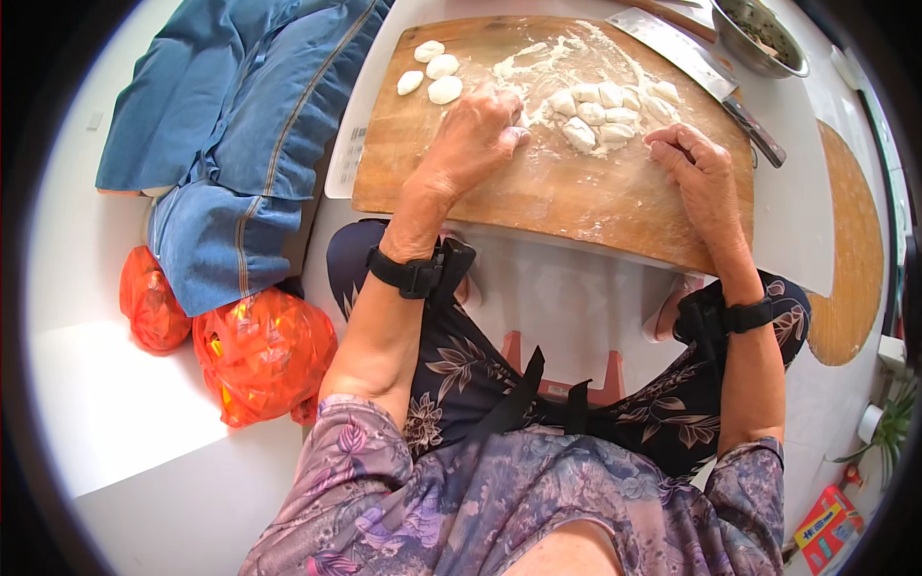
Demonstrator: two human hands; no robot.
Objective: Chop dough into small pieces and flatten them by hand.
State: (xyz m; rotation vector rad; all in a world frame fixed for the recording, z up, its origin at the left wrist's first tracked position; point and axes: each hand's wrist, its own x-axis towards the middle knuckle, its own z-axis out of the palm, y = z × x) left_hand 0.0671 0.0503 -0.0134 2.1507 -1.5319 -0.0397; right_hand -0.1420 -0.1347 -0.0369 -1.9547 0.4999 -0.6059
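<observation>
A wooden board dusted with flour lies in front of me. My left hand rests at its left middle, fingers curled down; what lies under or inside them is hidden. Just beyond it, several flattened dough pieces sit near the far left corner. Small floured dough lumps cluster between my hands, right of centre. My right hand hovers at the right side, fingers bent in toward the palm, close to the cluster's near right end. Nothing shows in its fingers.
A cleaver lies along the board's far right edge, its dark handle toward me. Behind it stands a metal bowl of chopped filling. Blue denim cloth and red plastic bags are at my left. A round wooden board is at the right.
</observation>
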